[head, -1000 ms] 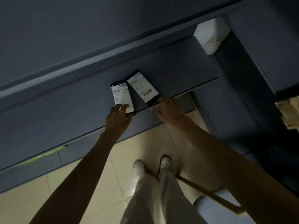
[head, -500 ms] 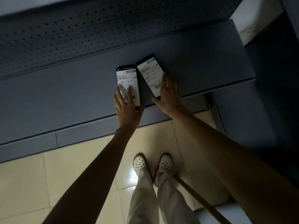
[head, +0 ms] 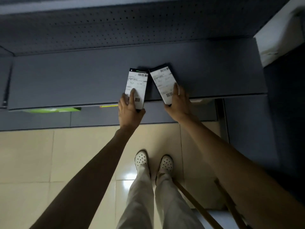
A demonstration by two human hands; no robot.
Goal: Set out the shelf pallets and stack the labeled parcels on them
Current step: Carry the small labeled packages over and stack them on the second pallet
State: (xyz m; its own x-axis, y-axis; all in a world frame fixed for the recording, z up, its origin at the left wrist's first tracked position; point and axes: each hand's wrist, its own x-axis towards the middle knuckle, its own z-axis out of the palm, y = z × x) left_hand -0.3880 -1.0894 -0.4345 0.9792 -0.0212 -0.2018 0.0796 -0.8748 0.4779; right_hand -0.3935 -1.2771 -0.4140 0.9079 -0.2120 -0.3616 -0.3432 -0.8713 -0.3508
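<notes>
Left hand (head: 130, 108): fingers spread flat on the left parcel (head: 137, 87), thumb under its near end.
Right hand (head: 179, 103): fingers laid along the right parcel (head: 162, 83), gripping its edge.
Parcels: side by side at the shelf (head: 66, 80) front edge.

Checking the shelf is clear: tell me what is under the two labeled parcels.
Both parcels lie on the grey shelf. Anything between them and it is covered.

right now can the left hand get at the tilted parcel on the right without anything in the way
Probably not cleanly. The left hand is pressed on the upright labeled parcel, and the right hand already covers the near end of the tilted parcel. Only its far end on the grey shelf lies open.
</notes>
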